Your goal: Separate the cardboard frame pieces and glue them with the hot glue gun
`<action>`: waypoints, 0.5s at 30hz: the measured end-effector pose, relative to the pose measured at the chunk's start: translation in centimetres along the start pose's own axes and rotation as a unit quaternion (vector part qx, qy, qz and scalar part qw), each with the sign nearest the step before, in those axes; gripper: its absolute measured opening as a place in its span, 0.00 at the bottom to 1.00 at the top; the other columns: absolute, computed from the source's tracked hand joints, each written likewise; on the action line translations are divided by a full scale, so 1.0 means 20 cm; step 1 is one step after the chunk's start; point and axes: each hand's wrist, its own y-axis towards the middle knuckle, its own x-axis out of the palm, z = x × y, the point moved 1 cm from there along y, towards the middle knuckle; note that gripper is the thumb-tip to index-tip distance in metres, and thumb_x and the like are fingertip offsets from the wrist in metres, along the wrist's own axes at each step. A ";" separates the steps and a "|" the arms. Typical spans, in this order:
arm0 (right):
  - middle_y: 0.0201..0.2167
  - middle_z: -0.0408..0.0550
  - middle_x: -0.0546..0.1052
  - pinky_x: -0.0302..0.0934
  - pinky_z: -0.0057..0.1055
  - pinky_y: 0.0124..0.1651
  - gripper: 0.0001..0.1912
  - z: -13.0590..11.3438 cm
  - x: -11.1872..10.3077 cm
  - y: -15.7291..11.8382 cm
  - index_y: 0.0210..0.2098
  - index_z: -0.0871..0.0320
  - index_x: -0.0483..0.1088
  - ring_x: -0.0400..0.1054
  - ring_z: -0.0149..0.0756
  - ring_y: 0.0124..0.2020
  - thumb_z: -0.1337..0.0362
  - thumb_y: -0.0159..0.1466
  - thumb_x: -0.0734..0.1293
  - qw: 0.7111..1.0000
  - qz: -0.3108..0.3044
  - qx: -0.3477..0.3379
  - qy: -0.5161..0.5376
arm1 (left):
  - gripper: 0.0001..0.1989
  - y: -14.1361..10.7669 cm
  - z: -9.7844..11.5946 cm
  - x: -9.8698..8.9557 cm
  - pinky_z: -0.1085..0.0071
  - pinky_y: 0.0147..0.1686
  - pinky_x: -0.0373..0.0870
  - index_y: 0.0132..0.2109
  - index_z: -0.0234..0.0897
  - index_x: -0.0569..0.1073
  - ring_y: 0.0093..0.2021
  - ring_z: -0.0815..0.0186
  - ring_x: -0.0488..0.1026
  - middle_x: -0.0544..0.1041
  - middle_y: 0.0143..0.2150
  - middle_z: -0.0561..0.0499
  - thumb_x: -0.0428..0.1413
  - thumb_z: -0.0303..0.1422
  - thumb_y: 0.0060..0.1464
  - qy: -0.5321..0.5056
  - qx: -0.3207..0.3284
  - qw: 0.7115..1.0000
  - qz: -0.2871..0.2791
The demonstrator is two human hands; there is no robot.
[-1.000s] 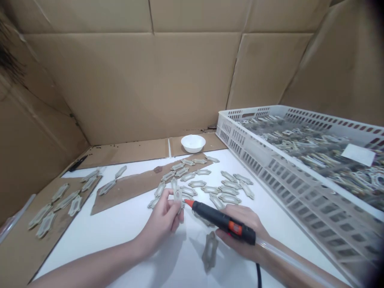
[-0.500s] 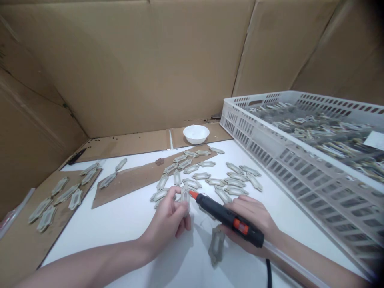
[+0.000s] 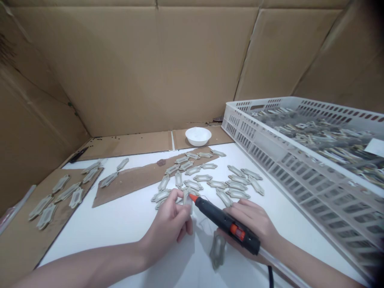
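Observation:
Pinched in my left hand (image 3: 172, 218) is a small grey-white label frame (image 3: 188, 200) with a rectangular window, standing roughly upright. My right hand (image 3: 252, 220) grips a black hot glue gun (image 3: 220, 218); its orange nozzle tip touches or almost touches the top of that frame. A clear glue stick (image 3: 279, 266) sticks out of the gun's back end. Below the right fingers is another label frame (image 3: 218, 250); whether they hold it or it lies on the table cannot be told. Several similar frames (image 3: 203, 177) lie scattered just beyond both hands.
A white perforated crate (image 3: 270, 138) full of similar pieces stands at the right. A white bowl (image 3: 198, 137) sits at the back on cardboard. More frames lie on a cardboard sheet (image 3: 24, 244) at the left and a cardboard strip (image 3: 126, 184). Cardboard walls (image 3: 195, 60) enclose the table.
The view has shifted slightly. Both hands keep their grip, and the glue gun's tip stays at the top of the held frame, with the gun turned very slightly.

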 end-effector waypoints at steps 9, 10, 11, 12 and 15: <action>0.17 0.42 0.59 0.42 0.28 0.25 0.04 -0.02 0.01 -0.01 0.25 0.59 0.61 0.47 0.31 0.19 0.68 0.56 0.58 0.997 -0.037 0.006 -0.075 | 0.10 0.01 -0.01 0.00 0.83 0.13 0.50 0.35 0.41 0.51 0.13 0.78 0.53 0.67 0.17 0.59 0.41 0.41 0.55 0.014 -0.003 1.000 0.003; 0.17 0.42 0.59 0.42 0.28 0.25 0.04 -0.02 0.01 -0.01 0.25 0.58 0.61 0.47 0.31 0.19 0.68 0.56 0.58 0.996 -0.040 0.011 -0.079 | 0.10 0.01 -0.01 0.00 0.83 0.14 0.50 0.35 0.41 0.51 0.13 0.78 0.53 0.67 0.17 0.59 0.41 0.41 0.55 0.015 -0.004 1.000 0.004; 0.17 0.42 0.59 0.42 0.28 0.25 0.05 -0.02 0.02 -0.02 0.24 0.58 0.60 0.47 0.31 0.19 0.68 0.56 0.58 0.996 -0.041 0.016 -0.082 | 0.10 0.01 -0.01 0.00 0.83 0.14 0.50 0.35 0.41 0.52 0.13 0.78 0.53 0.67 0.17 0.59 0.42 0.41 0.55 0.015 -0.004 1.000 0.004; 0.17 0.42 0.59 0.42 0.28 0.25 0.05 -0.02 0.02 -0.02 0.24 0.58 0.60 0.47 0.31 0.19 0.68 0.56 0.58 0.995 -0.042 0.021 -0.084 | 0.10 0.01 -0.01 0.00 0.83 0.14 0.50 0.35 0.41 0.52 0.13 0.78 0.53 0.67 0.18 0.59 0.42 0.41 0.55 0.016 -0.006 1.000 0.004; 0.17 0.42 0.59 0.41 0.27 0.25 0.06 -0.03 0.02 -0.02 0.22 0.58 0.58 0.47 0.31 0.19 0.66 0.55 0.59 0.995 -0.039 0.023 -0.084 | 0.10 0.01 -0.01 0.00 0.83 0.14 0.51 0.35 0.41 0.52 0.13 0.78 0.54 0.68 0.17 0.59 0.42 0.42 0.55 0.017 -0.008 1.000 0.006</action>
